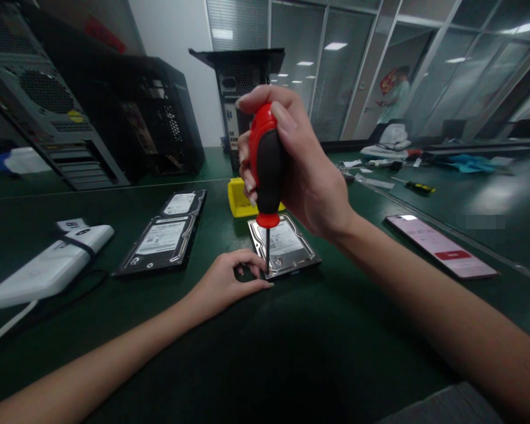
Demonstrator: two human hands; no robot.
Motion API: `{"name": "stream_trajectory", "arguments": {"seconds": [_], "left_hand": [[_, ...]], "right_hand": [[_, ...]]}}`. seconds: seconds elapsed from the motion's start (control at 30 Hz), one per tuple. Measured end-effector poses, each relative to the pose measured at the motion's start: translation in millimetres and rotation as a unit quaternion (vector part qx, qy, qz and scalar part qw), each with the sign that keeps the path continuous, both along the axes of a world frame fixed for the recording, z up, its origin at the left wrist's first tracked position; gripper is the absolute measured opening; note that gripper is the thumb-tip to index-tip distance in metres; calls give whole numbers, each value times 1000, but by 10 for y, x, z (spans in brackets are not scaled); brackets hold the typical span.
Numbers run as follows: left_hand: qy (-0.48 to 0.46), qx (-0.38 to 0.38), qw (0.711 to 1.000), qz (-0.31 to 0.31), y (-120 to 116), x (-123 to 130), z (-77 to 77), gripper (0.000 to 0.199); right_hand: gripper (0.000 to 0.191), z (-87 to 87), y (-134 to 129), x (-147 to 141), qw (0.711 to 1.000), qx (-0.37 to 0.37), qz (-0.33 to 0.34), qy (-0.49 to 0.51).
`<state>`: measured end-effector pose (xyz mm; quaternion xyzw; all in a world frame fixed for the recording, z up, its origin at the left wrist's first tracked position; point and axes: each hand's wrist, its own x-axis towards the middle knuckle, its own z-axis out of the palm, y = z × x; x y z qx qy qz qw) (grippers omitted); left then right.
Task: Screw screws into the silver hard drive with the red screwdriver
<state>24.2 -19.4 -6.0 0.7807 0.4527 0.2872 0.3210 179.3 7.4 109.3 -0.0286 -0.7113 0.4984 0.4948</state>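
My right hand (309, 159) is wrapped round the red and black handle of a screwdriver (270, 171), held upright. Its thin shaft runs down to the near left corner of a hard drive (294, 244), which lies flat with its label up. At that same corner, my left hand (236, 272) pinches the drive's edge between thumb and fingers, close to the screwdriver's tip. Whether a screw sits under the tip is too small to tell. Just behind the drive is a yellow tray (238, 197), partly hidden by my right hand.
Two more hard drives (163, 241) lie to the left, beside a white power bank (48, 268) with a cable. Computer cases (159, 118) stand at the back. On the right are a phone (441, 244) and another screwdriver (417, 186). A person (395, 94) stands far behind.
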Motion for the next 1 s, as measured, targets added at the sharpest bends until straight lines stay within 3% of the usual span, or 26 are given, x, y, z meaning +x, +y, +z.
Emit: {"name": "stream_trajectory", "arguments": {"seconds": [0.07, 0.2, 0.33, 0.63, 0.77, 0.8, 0.9, 1.0], "left_hand": [[-3, 4, 1000, -4, 4, -6, -9, 19], [-4, 5, 1000, -6, 12, -16, -25, 19], [2, -2, 1000, -1, 6, -10, -13, 20], [-2, -1, 1000, -5, 14, -10, -18, 20], [8, -8, 1000, -3, 8, -5, -4, 21], [10, -8, 1000, -2, 5, -3, 1, 21], [10, -9, 1000, 1, -1, 4, 13, 20], [7, -10, 1000, 4, -2, 6, 15, 18]], "right_hand": [[12, -8, 45, -3, 1000, -11, 8, 13], [23, -24, 130, -31, 998, 0, 1, 67], [11, 28, 69, 11, 999, -1, -14, 34], [16, -15, 41, -18, 997, 51, -45, 36], [17, -39, 87, -46, 993, 75, -9, 93], [20, -36, 87, -42, 994, 78, 10, 76], [20, -25, 79, -15, 999, 38, -20, 9], [15, -28, 112, -3, 999, 36, -12, 34]]}}
